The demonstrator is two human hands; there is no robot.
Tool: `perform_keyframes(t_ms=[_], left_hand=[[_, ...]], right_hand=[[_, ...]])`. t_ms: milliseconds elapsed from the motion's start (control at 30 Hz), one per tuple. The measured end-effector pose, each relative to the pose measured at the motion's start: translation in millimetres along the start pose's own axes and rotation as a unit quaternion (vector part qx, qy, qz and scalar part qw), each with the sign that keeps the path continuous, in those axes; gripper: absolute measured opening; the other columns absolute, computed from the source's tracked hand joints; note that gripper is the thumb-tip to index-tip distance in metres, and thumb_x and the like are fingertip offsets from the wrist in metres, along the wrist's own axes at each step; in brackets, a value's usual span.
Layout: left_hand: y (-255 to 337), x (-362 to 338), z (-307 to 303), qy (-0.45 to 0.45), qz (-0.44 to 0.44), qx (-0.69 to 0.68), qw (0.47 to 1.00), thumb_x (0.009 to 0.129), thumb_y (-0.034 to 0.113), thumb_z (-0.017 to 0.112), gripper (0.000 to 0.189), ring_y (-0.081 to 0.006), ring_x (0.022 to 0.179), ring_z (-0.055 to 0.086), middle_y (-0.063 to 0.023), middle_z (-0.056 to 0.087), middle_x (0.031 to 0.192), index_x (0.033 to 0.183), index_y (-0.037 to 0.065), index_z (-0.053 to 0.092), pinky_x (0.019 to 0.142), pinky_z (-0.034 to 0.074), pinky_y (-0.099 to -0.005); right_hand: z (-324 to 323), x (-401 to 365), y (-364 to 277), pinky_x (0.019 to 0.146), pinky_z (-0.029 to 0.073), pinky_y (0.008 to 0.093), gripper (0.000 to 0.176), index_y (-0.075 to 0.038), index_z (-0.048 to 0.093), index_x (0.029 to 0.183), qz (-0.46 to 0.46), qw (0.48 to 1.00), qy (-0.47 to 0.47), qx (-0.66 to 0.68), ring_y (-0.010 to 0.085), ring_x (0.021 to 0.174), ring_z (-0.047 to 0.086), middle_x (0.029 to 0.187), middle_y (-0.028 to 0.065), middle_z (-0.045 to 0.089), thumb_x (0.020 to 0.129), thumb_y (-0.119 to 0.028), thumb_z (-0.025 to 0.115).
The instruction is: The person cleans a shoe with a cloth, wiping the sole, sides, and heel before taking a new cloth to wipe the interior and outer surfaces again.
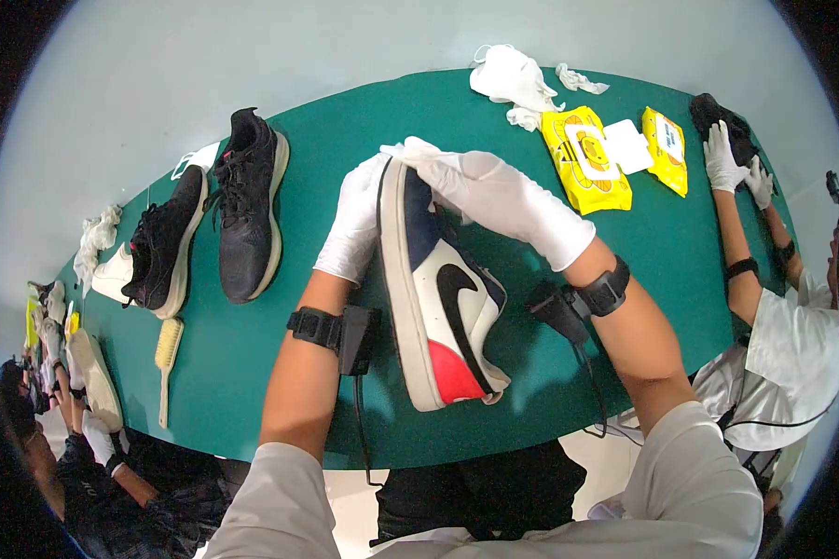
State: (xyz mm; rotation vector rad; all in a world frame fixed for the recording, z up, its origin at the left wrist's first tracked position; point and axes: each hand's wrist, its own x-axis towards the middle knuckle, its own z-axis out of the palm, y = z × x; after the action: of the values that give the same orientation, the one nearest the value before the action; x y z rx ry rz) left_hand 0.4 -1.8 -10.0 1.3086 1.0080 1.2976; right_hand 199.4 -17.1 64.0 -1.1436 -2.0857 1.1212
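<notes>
A sneaker point(448, 298) in white, navy and red with a black swoosh is tilted on its side in front of me, its pale sole facing left and its toe pointing away. My left hand point(356, 216), in a white glove, grips the toe end from the sole side; its fingers are partly hidden behind the shoe. Over the navy toe curls my right hand point(499, 194), gloved too, with fingertips at the front edge of the sole. The red heel points back toward me.
Two black sneakers point(248, 219) point(170, 244) and a brush point(167, 368) lie to the left. Yellow wipes packs point(587, 191) point(665, 168) and crumpled white cloths point(513, 76) are at the back right of the green table point(336, 424). People work at both ends.
</notes>
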Motion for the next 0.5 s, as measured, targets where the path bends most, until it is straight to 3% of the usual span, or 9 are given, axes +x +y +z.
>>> perform_keyframes(t_ms=[67, 133, 167, 200, 267, 300, 400, 433, 500], left_hand=[[-5, 2, -2, -0.014, 0.003, -0.018, 1.000, 0.099, 0.029, 0.049, 0.034, -0.0179, 0.090, 0.064, -0.0091, 0.069, 0.100, 0.107, 0.001, 0.068, 0.084, 0.050, -0.0310], [0, 6, -2, -0.053, 0.058, 0.006, 0.997, 0.096, 0.028, 0.053, 0.031, -0.0213, 0.091, 0.066, -0.0103, 0.069, 0.101, 0.107, 0.004, 0.069, 0.083, 0.050, -0.0326], [4, 10, -6, -0.058, 0.138, 0.430, 0.891, 0.089, 0.028, 0.057, 0.028, -0.0292, 0.093, 0.066, -0.0131, 0.069, 0.103, 0.104, 0.007, 0.069, 0.083, 0.052, -0.0360], [3, 9, -6, -0.052, 0.165, 0.448, 0.877, 0.088, 0.028, 0.057, 0.028, -0.0310, 0.095, 0.065, -0.0140, 0.068, 0.104, 0.103, 0.008, 0.069, 0.083, 0.052, -0.0371], [1, 10, -8, -0.040, 0.222, 0.483, 0.846, 0.084, 0.027, 0.058, 0.027, -0.0347, 0.098, 0.063, -0.0157, 0.067, 0.106, 0.102, 0.011, 0.069, 0.083, 0.052, -0.0393], [0, 11, -9, -0.036, 0.261, 0.409, 0.873, 0.091, 0.026, 0.056, 0.026, -0.0281, 0.092, 0.067, -0.0125, 0.069, 0.102, 0.103, 0.007, 0.069, 0.082, 0.052, -0.0354], [0, 3, -5, -0.030, 0.043, 0.077, 0.996, 0.098, 0.025, 0.051, 0.029, -0.0189, 0.087, 0.066, -0.0083, 0.070, 0.098, 0.106, 0.003, 0.068, 0.081, 0.051, -0.0309], [9, -2, 1, -0.021, 0.028, 0.071, 0.997, 0.102, 0.026, 0.046, 0.033, -0.0126, 0.085, 0.062, -0.0053, 0.070, 0.096, 0.107, 0.000, 0.068, 0.080, 0.050, -0.0275], [6, -2, 2, -0.015, 0.055, 0.088, 0.994, 0.102, 0.026, 0.047, 0.033, -0.0132, 0.085, 0.063, -0.0061, 0.070, 0.096, 0.106, 0.001, 0.068, 0.080, 0.050, -0.0278]], right_hand=[[-9, -12, -26, 0.071, 0.051, 0.0310, 0.063, -0.004, 0.068, 0.102, 0.016, 0.999, -0.036, 0.031, 0.0186, 0.076, 0.060, 0.087, 0.0101, 0.068, 0.096, -0.062, 0.045], [-19, -14, -19, 0.067, 0.049, 0.0304, 0.057, -0.005, 0.070, 0.101, 0.022, 0.996, -0.090, -0.008, 0.0155, 0.073, 0.057, 0.083, 0.0090, 0.067, 0.095, -0.058, 0.050], [-21, -13, -10, 0.065, 0.047, 0.0298, 0.053, -0.005, 0.071, 0.101, -0.004, 0.994, -0.110, -0.016, 0.0139, 0.071, 0.055, 0.082, 0.0083, 0.067, 0.094, -0.055, 0.053], [-22, -12, 0, 0.063, 0.046, 0.0292, 0.048, -0.006, 0.071, 0.101, -0.029, 0.991, -0.129, -0.022, 0.0123, 0.069, 0.054, 0.080, 0.0075, 0.067, 0.094, -0.051, 0.057], [-33, -35, -47, 0.058, 0.043, 0.0289, 0.037, -0.005, 0.072, 0.099, 0.035, 0.989, -0.136, -0.048, 0.0108, 0.064, 0.048, 0.073, 0.0063, 0.062, 0.094, -0.040, 0.060], [-36, -41, -60, 0.055, 0.041, 0.0288, 0.032, -0.004, 0.072, 0.098, 0.067, 0.986, -0.140, -0.060, 0.0101, 0.061, 0.046, 0.070, 0.0057, 0.060, 0.093, -0.035, 0.062], [-43, -46, -61, 0.064, 0.048, 0.0281, 0.035, -0.006, 0.072, 0.097, 0.004, 0.963, -0.270, -0.011, 0.0095, 0.069, 0.057, 0.077, 0.0059, 0.068, 0.089, -0.039, 0.065], [-44, -48, -68, 0.064, 0.049, 0.0286, 0.031, -0.005, 0.073, 0.092, 0.046, 0.950, -0.308, -0.034, 0.0103, 0.070, 0.059, 0.078, 0.0060, 0.070, 0.089, -0.035, 0.065], [-42, -52, -69, 0.065, 0.049, 0.0289, 0.030, -0.005, 0.074, 0.090, 0.010, 0.937, -0.349, 0.005, 0.0110, 0.071, 0.061, 0.078, 0.0060, 0.070, 0.088, -0.033, 0.065]])
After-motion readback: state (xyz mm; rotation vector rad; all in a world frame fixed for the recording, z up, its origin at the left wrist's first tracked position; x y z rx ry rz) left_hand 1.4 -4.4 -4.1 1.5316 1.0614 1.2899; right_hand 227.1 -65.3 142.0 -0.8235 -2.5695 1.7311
